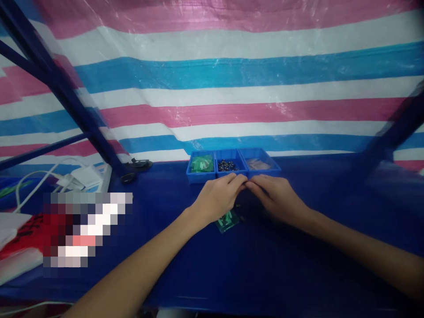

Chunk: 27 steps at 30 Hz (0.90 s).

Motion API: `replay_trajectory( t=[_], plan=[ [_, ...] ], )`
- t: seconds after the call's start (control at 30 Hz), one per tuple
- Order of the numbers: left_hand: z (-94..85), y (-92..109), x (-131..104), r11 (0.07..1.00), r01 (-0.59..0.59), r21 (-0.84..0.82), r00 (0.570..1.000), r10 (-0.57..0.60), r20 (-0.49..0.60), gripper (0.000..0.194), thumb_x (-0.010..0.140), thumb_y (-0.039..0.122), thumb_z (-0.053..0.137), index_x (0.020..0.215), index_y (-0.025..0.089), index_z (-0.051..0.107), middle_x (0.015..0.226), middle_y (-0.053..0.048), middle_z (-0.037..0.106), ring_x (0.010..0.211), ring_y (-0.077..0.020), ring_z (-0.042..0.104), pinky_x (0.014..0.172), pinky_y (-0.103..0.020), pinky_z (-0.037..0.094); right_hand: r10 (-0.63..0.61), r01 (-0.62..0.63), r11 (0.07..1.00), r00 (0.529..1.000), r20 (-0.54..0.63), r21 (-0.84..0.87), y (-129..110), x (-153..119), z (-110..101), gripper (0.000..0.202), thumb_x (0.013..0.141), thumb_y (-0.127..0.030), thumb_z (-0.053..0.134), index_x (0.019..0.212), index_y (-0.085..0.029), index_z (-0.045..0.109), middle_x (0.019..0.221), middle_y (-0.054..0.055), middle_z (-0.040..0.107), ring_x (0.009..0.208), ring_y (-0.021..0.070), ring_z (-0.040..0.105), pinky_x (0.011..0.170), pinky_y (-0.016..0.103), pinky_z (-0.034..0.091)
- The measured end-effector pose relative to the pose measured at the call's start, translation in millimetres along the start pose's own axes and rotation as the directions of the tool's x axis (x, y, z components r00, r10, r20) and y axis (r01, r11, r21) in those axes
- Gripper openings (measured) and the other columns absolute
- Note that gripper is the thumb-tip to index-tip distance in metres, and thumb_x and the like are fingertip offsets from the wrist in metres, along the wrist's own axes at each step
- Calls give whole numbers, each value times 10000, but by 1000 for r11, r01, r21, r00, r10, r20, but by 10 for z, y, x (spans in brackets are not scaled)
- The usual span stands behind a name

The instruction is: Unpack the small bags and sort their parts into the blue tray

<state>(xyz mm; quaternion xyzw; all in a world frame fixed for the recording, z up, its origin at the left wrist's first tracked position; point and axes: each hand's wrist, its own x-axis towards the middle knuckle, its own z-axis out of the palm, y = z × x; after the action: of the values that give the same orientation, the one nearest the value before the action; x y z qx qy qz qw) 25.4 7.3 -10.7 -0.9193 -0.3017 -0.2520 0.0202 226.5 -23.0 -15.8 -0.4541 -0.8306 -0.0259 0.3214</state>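
Note:
My left hand (218, 198) and my right hand (278, 195) meet fingertip to fingertip above the blue table, both closed in a pinch. Whatever sits between the fingers is too small and hidden to name. Under my left hand lies a clear packet with green contents (228, 222), partly covered by the hand. A few tiny dark bits rest beside it. Just beyond the fingers stand three joined blue bins: the left bin (200, 178) has green packets (202, 163), the middle one small black and silvery parts (227, 165), and the right one pale clear bags (258, 164).
White cables and adapters (86, 176) lie at the left, near a red and white plastic bag (31, 236) and a blurred-out patch. A dark round object (128, 178) sits by the blue frame post (79, 117). Striped sheeting (238, 70) hangs behind the table (271, 269).

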Motion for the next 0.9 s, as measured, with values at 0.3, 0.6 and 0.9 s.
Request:
replay_trajectory(
  t=[0.3,0.6,0.9],
  plan=[
    [-47,52,2,997,78,16,997,-78,5,266,1054,323,302,1019,178,523,966,-35,652,861,-188,656,702,-287,497,118,-129,941,992,55,312,-62,28,-30,205,971,-332,503,922,-201,654,739,-2,674,595,138,555,553,264,401],
    [-46,21,-7,996,82,-16,997,-82,-5,294,1047,312,298,949,169,535,893,-40,642,810,-181,643,703,-295,496,-4,12,995,997,-79,99,-69,10,1,144,956,-259,508,998,-210,637,916,50,720,799,191,666,709,312,500],
    [-107,-139,21,984,178,17,981,-176,-83,221,1013,255,375,1133,188,548,1083,-65,644,938,-205,644,760,-330,521,-17,5,986,998,-67,-169,176,648,-13,226,977,-239,435,1038,-144,631,1005,124,699,958,263,631,810,361,465]
  ],
)
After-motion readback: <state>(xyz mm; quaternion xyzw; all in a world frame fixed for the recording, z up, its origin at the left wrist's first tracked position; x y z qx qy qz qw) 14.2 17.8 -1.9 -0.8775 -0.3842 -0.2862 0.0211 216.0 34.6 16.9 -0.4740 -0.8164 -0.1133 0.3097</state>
